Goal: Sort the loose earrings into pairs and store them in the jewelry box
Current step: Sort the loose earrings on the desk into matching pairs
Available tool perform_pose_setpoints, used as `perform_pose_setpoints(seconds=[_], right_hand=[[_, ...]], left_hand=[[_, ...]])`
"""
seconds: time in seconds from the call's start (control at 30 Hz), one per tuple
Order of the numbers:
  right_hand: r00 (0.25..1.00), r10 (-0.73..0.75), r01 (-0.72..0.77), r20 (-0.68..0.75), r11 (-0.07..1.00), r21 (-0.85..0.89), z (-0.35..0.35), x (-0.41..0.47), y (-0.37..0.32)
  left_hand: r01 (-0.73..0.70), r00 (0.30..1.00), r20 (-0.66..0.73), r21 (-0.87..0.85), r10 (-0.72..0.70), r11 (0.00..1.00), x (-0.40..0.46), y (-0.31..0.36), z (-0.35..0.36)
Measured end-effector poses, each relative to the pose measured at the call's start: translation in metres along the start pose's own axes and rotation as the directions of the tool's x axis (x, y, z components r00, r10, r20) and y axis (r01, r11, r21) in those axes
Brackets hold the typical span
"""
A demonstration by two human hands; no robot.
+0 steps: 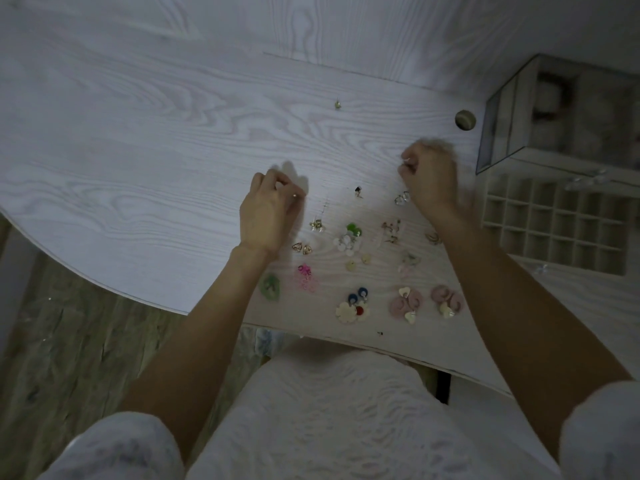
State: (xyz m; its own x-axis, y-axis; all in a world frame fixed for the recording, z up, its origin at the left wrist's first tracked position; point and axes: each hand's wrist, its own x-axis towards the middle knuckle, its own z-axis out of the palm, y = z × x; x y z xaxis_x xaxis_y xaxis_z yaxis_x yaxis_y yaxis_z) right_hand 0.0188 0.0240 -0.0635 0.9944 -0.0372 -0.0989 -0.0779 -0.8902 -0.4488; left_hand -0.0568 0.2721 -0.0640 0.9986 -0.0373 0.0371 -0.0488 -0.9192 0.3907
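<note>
Spanning the whole view, a pale wood-grain table (138, 161) carries everything. At its right edge sits the jewelry box (554, 216), its grid tray of small compartments exposed below a glass-sided upper part. Sorted earrings (349, 271) lie in pairs between the forearms. Curled fingers of the left hand (268, 209) pinch a tiny earring; the right hand (429, 178) likewise pinches a small pale piece. One stud (338, 105) lies well apart.

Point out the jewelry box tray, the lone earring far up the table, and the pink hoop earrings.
jewelry box tray (554, 225): head view, on a divider of its grid.
lone earring (338, 105): head view, on its body.
pink hoop earrings (305, 277): head view, on the cluster's middle.
</note>
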Motion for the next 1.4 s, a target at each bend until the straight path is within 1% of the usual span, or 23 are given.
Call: perform_pose_setpoints(seconds=[0.1, 0.23, 0.33, 0.47, 0.57, 0.67, 0.83, 0.97, 1.03, 1.13, 1.23, 1.4], right_hand=[[0.999, -0.046, 0.046, 0.013, 0.999, 0.017, 0.008, 0.003, -0.012], [0.989, -0.139, 0.140, 0.040, 0.990, -0.008, 0.013, 0.001, -0.027], [0.984, -0.170, 0.172, 0.043, 0.984, -0.035, 0.011, 0.001, -0.030], [0.965, -0.260, 0.259, 0.035, 0.965, 0.034, 0.007, 0.027, -0.053], [0.945, -0.320, 0.316, 0.062, 0.946, 0.065, 0.016, 0.060, -0.078], [0.942, -0.318, 0.316, 0.109, 0.948, 0.039, 0.031, 0.084, -0.089], [0.944, -0.318, 0.310, 0.088, 0.946, 0.095, 0.040, 0.072, -0.084], [0.914, -0.369, 0.359, 0.171, 0.929, 0.085, 0.037, 0.036, -0.078], [0.918, -0.363, 0.349, 0.156, 0.930, 0.113, 0.037, 0.020, -0.076], [0.948, -0.281, 0.256, 0.150, 0.952, 0.169, 0.040, 0.006, -0.076], [0.960, -0.217, 0.174, 0.177, 0.958, 0.229, 0.042, 0.004, -0.075], [0.962, -0.191, 0.148, 0.196, 0.965, 0.217, 0.043, 0.000, -0.077]], left_hand=[[-0.003, 1.000, 0.002, -0.008, 0.003, 1.000, 0.003, 0.000, 0.000], [-0.031, 0.999, -0.011, 0.008, 0.031, 0.999, 0.008, -0.002, -0.001], [-0.058, 0.998, -0.013, 0.011, 0.058, 0.998, 0.009, -0.006, -0.002], [-0.128, 0.991, -0.029, 0.080, 0.131, 0.988, 0.007, -0.008, -0.001], [-0.167, 0.985, -0.011, 0.120, 0.170, 0.979, 0.009, -0.006, 0.001], [-0.160, 0.987, 0.005, 0.091, 0.160, 0.983, 0.009, -0.004, 0.002], [-0.157, 0.987, 0.023, -0.075, 0.159, 0.985, 0.010, 0.006, 0.008], [-0.068, 0.996, 0.037, -0.182, 0.076, 0.981, 0.027, 0.019, 0.009], [-0.005, 0.998, 0.062, -0.191, 0.017, 0.982, 0.038, 0.025, 0.012], [0.095, 0.994, 0.079, -0.228, -0.079, 0.969, 0.048, 0.030, 0.017], [0.178, 0.984, 0.070, -0.365, -0.164, 0.914, 0.047, 0.030, 0.017], [0.214, 0.976, 0.068, -0.424, -0.205, 0.880, 0.041, 0.027, 0.016]])
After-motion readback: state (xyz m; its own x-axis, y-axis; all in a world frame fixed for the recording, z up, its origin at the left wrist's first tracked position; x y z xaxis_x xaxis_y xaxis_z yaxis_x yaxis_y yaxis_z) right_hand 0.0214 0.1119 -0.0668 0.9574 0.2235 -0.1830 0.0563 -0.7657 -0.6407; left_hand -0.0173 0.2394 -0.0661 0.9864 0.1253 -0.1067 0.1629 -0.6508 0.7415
